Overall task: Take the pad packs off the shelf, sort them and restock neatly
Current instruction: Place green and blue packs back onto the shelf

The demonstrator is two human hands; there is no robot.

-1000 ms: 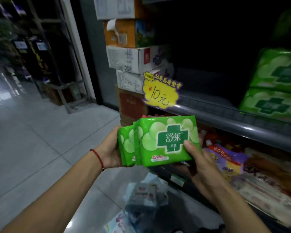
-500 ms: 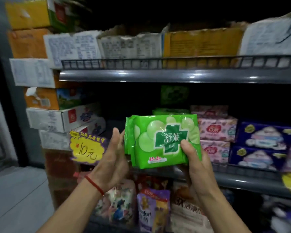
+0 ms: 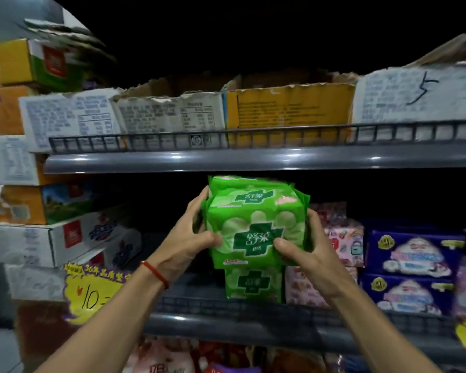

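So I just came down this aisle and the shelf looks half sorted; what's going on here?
A person is restocking pad packs. Both hands, left hand and right hand, grip a bundle of green packs at the middle shelf, above another green pack already standing there. Pink packs and purple packs sit to the right. A yellow price tag hangs at the shelf's left end.

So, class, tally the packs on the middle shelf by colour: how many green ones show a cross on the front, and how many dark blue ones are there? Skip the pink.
Green packs showing a cross: 3
Dark blue packs: 2
Total: 5
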